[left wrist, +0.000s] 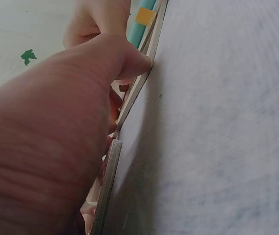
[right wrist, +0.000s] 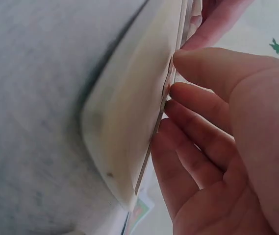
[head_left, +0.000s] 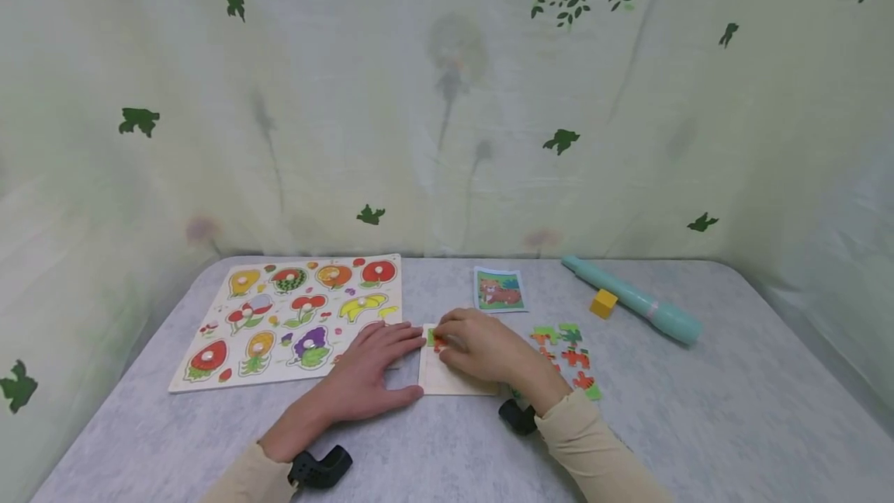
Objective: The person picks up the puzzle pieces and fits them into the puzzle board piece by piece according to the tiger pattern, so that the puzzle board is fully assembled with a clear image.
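A small pale wooden puzzle tray (head_left: 457,379) lies at the table's middle, a green and orange jigsaw piece (head_left: 431,339) showing in its upper left. My left hand (head_left: 373,375) lies with fingers spread at the tray's left side. In the left wrist view its thumb (left wrist: 137,62) touches the tray's edge. Over the tray's upper part, my right hand (head_left: 482,348) has curled fingers and pinches a jigsaw piece against the surface. In the right wrist view, thumb and fingertips meet the tray (right wrist: 139,107); the piece is mostly hidden between them.
Several loose jigsaw pieces (head_left: 576,359) lie right of the tray, partly behind the right wrist. A bear picture card (head_left: 500,290) lies behind it. A fruit peg board (head_left: 279,317) is at left. Toward the back right are a yellow cube (head_left: 604,303) and a teal stick-like toy (head_left: 635,301).
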Available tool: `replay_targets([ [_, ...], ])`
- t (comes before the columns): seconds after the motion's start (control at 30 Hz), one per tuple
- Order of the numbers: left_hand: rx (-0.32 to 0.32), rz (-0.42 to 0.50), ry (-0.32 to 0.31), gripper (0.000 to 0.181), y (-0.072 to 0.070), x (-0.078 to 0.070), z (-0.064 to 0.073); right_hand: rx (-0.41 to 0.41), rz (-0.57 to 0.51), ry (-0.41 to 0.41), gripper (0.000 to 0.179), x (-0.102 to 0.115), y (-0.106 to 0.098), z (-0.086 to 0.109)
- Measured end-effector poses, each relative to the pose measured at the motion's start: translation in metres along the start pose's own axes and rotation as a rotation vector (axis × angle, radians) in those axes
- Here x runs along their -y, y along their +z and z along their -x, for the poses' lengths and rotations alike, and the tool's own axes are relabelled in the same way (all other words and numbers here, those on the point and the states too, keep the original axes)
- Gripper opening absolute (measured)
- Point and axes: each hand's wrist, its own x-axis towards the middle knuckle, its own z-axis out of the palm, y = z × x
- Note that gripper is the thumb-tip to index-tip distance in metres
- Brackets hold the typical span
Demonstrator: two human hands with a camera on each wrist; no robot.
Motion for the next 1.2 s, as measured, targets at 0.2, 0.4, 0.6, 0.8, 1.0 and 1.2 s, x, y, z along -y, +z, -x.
replay_targets([
  [0.2, 0.0, 0.009, -0.011, 0.068, 0.0, 0.001, 0.001, 0.023, -0.011, 0.001, 0.036, 0.001, -0.004, 0.001],
  [0.4, -0.019, 0.004, 0.012, 0.067, 0.002, 0.001, 0.002, 0.022, -0.106, 0.07, 0.04, 0.011, -0.021, 0.005],
  [0.6, -0.043, -0.016, 0.048, 0.065, 0.002, 0.001, 0.0, -0.026, -0.098, 0.028, 0.039, 0.021, -0.037, 0.01],
  [0.8, -0.024, -0.01, 0.032, 0.065, 0.001, 0.002, 0.0, -0.09, -0.052, -0.045, 0.037, 0.03, -0.051, 0.018],
  [1.0, -0.024, -0.015, 0.033, 0.065, 0.001, 0.002, 0.0, -0.122, 0.016, -0.064, 0.034, 0.034, -0.061, 0.025],
  [1.2, -0.031, -0.018, 0.036, 0.065, 0.002, 0.002, 0.0, -0.115, 0.019, -0.067, 0.034, 0.032, -0.069, 0.031],
])
